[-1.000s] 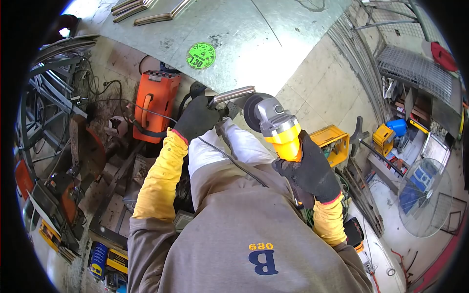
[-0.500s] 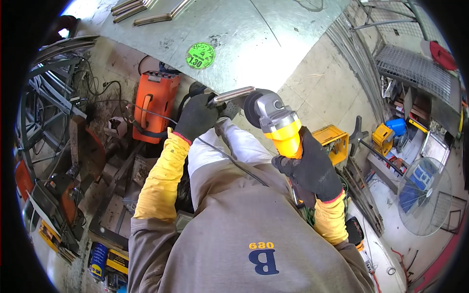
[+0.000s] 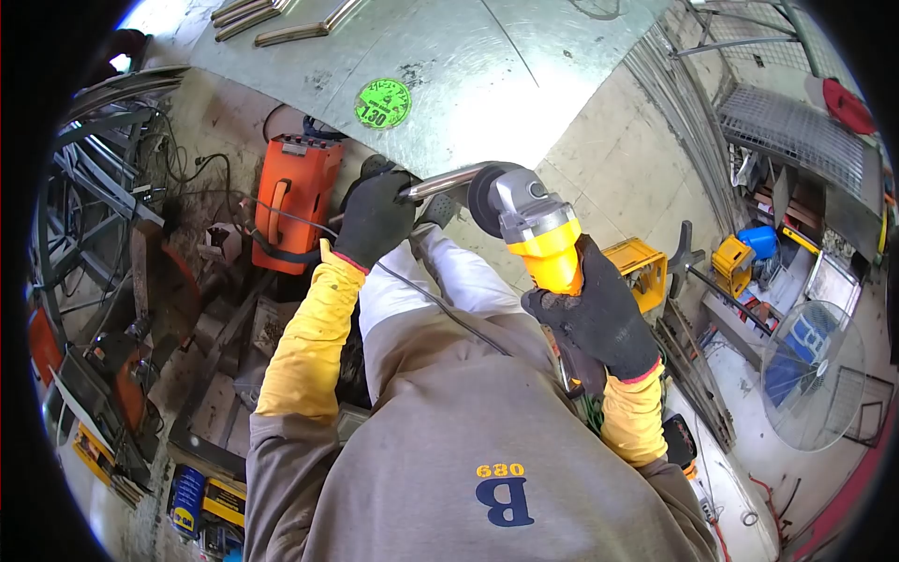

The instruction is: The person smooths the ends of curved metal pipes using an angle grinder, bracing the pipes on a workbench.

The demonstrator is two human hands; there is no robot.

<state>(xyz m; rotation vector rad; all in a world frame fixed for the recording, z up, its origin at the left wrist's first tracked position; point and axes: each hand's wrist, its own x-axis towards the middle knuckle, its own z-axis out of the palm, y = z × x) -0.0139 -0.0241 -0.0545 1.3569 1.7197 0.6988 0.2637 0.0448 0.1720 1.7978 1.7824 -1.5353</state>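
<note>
In the head view, my left hand (image 3: 379, 220), in a black glove, is closed on a shiny metal tube (image 3: 442, 184), held just before the near corner of a grey sheet-metal tabletop (image 3: 468, 103). My right hand (image 3: 604, 314), also black-gloved, grips a yellow-and-silver angle grinder (image 3: 543, 239). Its dark round disc (image 3: 481, 202) is at the tube's far end; whether they touch, I cannot tell. An orange box-shaped machine (image 3: 298, 201) stands left.

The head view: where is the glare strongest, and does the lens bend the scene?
In the head view, glare washes the table nearly white by the edge closest to the angle grinder; also in the head view, fisheye distortion seems to bow the long bars at right, and black curved borders frame the picture.
</note>
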